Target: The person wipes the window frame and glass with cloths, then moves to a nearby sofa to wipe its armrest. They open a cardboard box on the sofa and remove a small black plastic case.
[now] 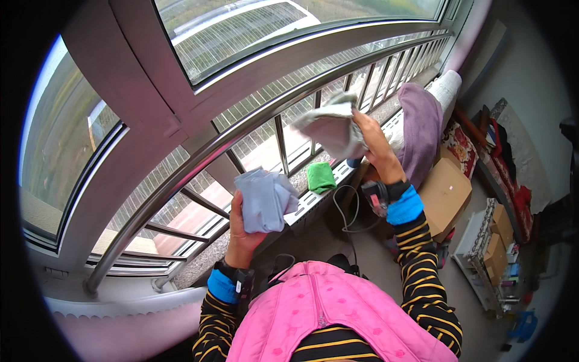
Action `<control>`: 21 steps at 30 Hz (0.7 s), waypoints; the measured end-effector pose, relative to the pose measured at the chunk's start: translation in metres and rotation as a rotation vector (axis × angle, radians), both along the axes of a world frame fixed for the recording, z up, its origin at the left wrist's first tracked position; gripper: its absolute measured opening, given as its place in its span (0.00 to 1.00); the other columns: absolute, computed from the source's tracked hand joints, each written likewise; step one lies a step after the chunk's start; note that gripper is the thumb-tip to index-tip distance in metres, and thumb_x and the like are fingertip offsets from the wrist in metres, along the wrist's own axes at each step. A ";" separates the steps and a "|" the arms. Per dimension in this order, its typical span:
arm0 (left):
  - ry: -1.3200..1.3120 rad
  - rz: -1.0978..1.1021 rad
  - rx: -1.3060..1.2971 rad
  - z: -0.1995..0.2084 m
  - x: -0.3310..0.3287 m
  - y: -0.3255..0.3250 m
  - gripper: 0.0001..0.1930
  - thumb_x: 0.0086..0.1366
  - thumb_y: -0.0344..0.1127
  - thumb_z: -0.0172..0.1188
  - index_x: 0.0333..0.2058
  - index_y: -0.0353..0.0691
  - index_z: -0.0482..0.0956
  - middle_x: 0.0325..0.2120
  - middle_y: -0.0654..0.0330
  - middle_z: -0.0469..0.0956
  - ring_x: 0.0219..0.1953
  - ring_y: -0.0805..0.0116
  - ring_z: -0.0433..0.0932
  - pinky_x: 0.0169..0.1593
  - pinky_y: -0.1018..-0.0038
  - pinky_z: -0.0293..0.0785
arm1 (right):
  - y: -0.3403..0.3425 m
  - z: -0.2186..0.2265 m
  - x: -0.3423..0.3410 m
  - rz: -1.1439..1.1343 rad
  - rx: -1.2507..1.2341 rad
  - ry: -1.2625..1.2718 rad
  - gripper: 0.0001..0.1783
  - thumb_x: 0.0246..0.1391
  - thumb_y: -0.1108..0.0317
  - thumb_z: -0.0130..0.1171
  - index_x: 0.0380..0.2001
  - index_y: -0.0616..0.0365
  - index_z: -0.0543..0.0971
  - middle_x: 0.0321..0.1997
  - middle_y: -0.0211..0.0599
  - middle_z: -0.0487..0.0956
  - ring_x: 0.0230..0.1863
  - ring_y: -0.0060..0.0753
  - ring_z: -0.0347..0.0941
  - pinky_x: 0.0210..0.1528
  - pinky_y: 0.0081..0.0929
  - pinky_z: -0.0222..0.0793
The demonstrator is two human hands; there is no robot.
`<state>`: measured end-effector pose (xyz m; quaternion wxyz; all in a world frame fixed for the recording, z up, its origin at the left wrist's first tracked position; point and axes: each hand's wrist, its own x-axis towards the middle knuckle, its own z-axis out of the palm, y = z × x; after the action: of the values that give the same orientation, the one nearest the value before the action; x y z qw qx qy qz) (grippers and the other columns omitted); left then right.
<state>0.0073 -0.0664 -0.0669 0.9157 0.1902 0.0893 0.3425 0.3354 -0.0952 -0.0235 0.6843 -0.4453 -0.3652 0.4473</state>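
A folded light-blue cloth [263, 198] is gripped in my left hand [242, 236], the thumb on its left side and the other fingers hidden behind it. Higher up and to the right, my right hand [379, 146] is closed on a crumpled grey-green cloth [335, 128], held beside the metal railing and partly blurred. Between the two hands, a small folded green cloth [321, 177] lies on the white slotted radiator top [309, 203]. A purple towel [418, 123] drapes over the same ledge beyond my right hand.
A curved steel railing [208, 143] runs in front of the windows. A cable [356, 211] hangs below the radiator. At the right are an open cardboard box [445, 196], a white rack [476, 253] with small boxes and a blue plastic thing [523, 326] on the floor.
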 end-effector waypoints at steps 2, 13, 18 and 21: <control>-0.025 -0.033 -0.025 -0.003 0.008 0.003 0.38 0.63 0.57 0.54 0.63 0.39 0.58 0.58 0.54 0.67 0.57 0.56 0.70 0.61 0.55 0.66 | -0.023 -0.023 0.001 -0.042 -0.133 0.118 0.19 0.65 0.58 0.49 0.48 0.63 0.75 0.42 0.33 0.80 0.41 0.22 0.77 0.42 0.21 0.73; -0.020 -0.255 -0.165 -0.011 0.067 -0.007 0.35 0.64 0.56 0.51 0.63 0.41 0.60 0.58 0.55 0.69 0.57 0.57 0.71 0.61 0.56 0.66 | -0.145 -0.056 -0.015 -0.116 -0.391 -0.307 0.16 0.62 0.61 0.57 0.40 0.65 0.79 0.36 0.23 0.78 0.38 0.12 0.70 0.41 0.16 0.68; -0.011 -0.352 -0.159 -0.015 0.093 -0.021 0.33 0.64 0.55 0.52 0.62 0.41 0.62 0.56 0.56 0.71 0.56 0.58 0.72 0.60 0.57 0.68 | -0.175 -0.046 -0.050 -0.018 -0.558 -0.336 0.25 0.62 0.52 0.55 0.19 0.60 0.76 0.19 0.13 0.66 0.23 0.08 0.57 0.22 0.16 0.56; 0.033 -0.341 -0.156 -0.014 0.106 -0.032 0.33 0.63 0.55 0.52 0.60 0.40 0.63 0.53 0.55 0.73 0.52 0.59 0.75 0.58 0.59 0.70 | -0.175 -0.047 -0.062 0.044 -0.523 -0.392 0.27 0.62 0.52 0.55 0.15 0.57 0.65 0.17 0.13 0.59 0.21 0.09 0.50 0.18 0.18 0.47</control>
<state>0.1131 -0.0980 -0.0808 0.9708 0.1367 0.0973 0.1713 0.2737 -0.2707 -0.0700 0.4536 -0.6757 -0.3721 0.4463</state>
